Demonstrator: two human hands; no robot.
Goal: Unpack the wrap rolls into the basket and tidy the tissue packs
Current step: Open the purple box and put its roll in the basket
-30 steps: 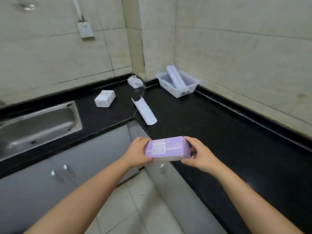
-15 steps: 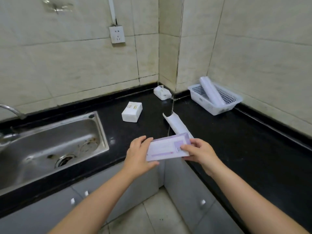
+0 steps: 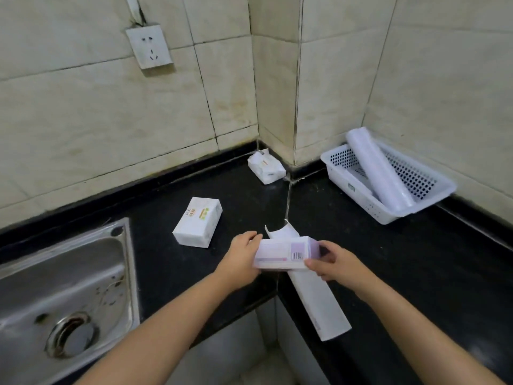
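Both hands have carried the purple box [image 3: 286, 252] forward from over the floor to above the worktop [image 3: 416, 262] corner, turning it barcode-up. Left hand [image 3: 244, 258] cups one end, right hand [image 3: 331, 263] has its fingers clamped on the other. It hovers over an empty opened box [image 3: 316, 298]. One roll [image 3: 377, 173] already lies in the basket [image 3: 361, 198]; two tissue packs [image 3: 198, 222] wait untidied, so opening looks next.

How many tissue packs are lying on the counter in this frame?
2. One tissue pack lies on the black counter near the sink; the other tissue pack sits in the wall corner. More may be out of view.
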